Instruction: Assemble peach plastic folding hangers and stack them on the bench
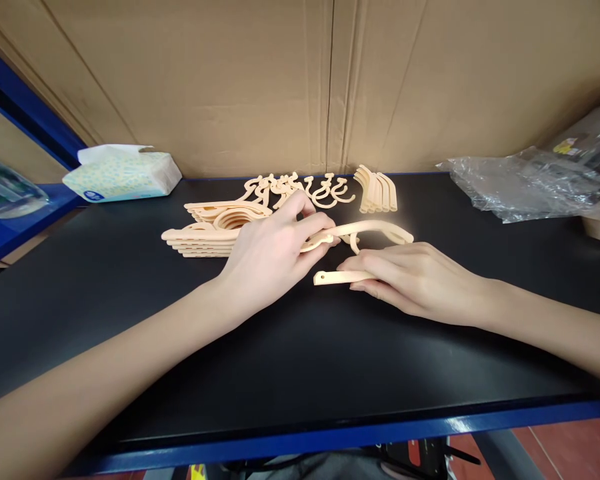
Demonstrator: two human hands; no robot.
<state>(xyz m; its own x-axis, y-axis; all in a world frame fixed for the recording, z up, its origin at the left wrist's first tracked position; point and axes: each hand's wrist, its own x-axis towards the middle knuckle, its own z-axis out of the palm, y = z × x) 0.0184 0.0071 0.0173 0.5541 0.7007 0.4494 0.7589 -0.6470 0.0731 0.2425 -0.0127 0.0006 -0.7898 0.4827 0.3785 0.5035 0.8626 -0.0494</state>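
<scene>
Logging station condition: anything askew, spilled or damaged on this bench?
No spill or breakage shows. Least tidy: clear plastic, crumpled at the right rear of the bench, and hooked pieces jumbled at the back, unlike the lined-up curved pieces right of them.

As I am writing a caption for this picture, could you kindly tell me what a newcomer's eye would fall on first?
Probably the left hand and right hand, close together over the black table, holding pale plastic parts. Next might come the stack of pale hangers beside the left hand and the hooks scattered farther back. The pale tissue pack at the back left also stands out.
</scene>
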